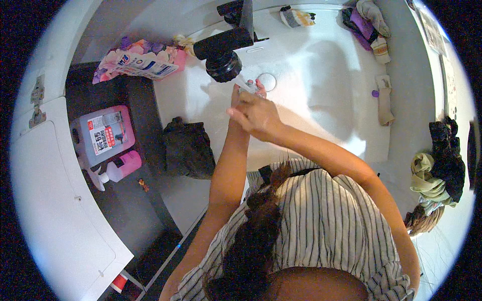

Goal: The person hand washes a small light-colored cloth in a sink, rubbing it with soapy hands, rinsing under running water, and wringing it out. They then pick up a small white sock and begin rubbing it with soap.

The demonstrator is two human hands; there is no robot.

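Water runs from a black faucet [223, 67] onto my hands over a white sink basin [290, 49]. My left hand [260, 87] reaches in under the stream, with a few fingertips showing past the right one. My right hand [260, 114] lies across the left hand and wrist, its thumb out to the left. The overlap and the splashing water hide both palms, so I cannot tell whether anything is held. Just beyond the fingers is a round white drain cover [266, 82]. A dark cloth [188, 148] lies over the basin's left edge.
Left, a dark counter [124, 210] bears a floral refill pouch [143, 62], a jug of pink liquid [107, 133] and a pink pump bottle [122, 165]. Socks [385, 99] and a purple cloth [361, 24] line the right rim. A patterned cloth [297, 17] lies at the back.
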